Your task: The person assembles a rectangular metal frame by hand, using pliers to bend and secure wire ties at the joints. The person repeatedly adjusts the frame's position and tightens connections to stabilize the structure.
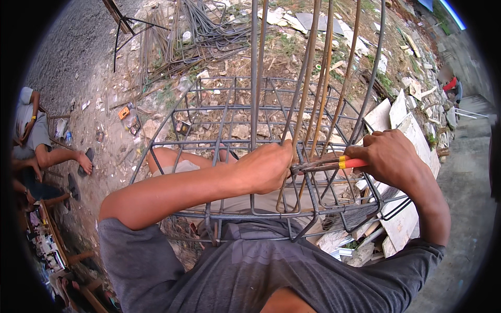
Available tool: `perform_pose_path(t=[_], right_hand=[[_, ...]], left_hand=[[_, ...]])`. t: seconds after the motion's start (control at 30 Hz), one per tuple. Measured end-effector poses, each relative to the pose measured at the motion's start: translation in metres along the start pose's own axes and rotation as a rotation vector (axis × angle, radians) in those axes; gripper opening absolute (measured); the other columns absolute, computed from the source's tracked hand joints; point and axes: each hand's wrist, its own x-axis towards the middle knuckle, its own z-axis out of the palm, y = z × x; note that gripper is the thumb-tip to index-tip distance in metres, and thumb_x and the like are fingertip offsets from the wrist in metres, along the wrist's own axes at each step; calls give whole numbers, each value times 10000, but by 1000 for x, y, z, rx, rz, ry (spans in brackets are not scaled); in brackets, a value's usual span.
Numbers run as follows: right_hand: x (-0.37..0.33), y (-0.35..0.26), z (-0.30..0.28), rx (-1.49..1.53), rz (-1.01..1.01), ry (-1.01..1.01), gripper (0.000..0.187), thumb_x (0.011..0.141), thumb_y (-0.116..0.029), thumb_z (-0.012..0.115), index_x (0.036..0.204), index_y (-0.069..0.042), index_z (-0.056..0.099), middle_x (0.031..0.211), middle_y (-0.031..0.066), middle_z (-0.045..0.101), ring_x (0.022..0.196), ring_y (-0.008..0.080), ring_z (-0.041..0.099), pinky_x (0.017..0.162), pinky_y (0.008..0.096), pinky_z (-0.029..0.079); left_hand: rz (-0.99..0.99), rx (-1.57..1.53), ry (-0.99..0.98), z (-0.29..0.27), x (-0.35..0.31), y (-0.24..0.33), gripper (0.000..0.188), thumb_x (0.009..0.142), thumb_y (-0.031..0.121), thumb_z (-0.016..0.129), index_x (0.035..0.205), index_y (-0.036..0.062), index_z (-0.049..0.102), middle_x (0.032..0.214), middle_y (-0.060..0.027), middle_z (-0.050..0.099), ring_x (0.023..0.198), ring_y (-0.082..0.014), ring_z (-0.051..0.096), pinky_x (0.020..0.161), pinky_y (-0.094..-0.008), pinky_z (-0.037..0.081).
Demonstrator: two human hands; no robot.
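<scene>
A cage of dark steel rebar (228,124) surrounds my lap, made of long bars crossed by bent stirrups. My left hand (269,166) is closed around an upright rebar (299,88) just right of the middle; its fingertips are partly hidden. Gripped in my right hand (389,156) is a pair of pincers (355,163) with red and yellow handles, pointing left. Their jaws rest at a bar crossing beside my left fist. Any tie wire there is too small to make out. Several more upright bars, some rusty, rise beyond both hands.
A heap of bent stirrups (209,39) lies on the littered ground ahead. Broken white boards (399,221) lean at my right, beside a concrete strip (459,208). At the left, people sit near a wooden bench (55,237); another person (451,84) is far right.
</scene>
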Motion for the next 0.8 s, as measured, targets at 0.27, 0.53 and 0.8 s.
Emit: perform_pose_path(t=[0.27, 0.53, 0.8], right_hand=[[21, 12, -36, 94, 18, -244, 320, 758, -419, 897, 941, -170, 810, 806, 92, 765, 843, 300, 753, 751, 452, 561], [40, 38, -9, 496, -39, -521, 490, 700, -381, 961, 936, -31, 713, 753, 97, 728, 698, 283, 729, 637, 425, 542], [5, 6, 40, -455, -280, 845, 409, 908, -314, 709, 1213, -49, 648, 1132, 76, 622, 1002, 245, 663, 826, 423, 531]], left_hand=[[-38, -3, -26, -11, 3, 9, 398, 922, 86, 651, 1186, -167, 493, 835, -337, 681, 864, -523, 692, 772, -554, 554], [11, -1, -36, -3, 3, 1, 398, 933, 86, 629, 1152, -203, 465, 786, -336, 672, 802, -514, 695, 722, -550, 560], [-77, 2, -94, -8, -1, 10, 401, 950, 84, 631, 1261, -102, 460, 808, -282, 687, 834, -497, 699, 751, -563, 544]])
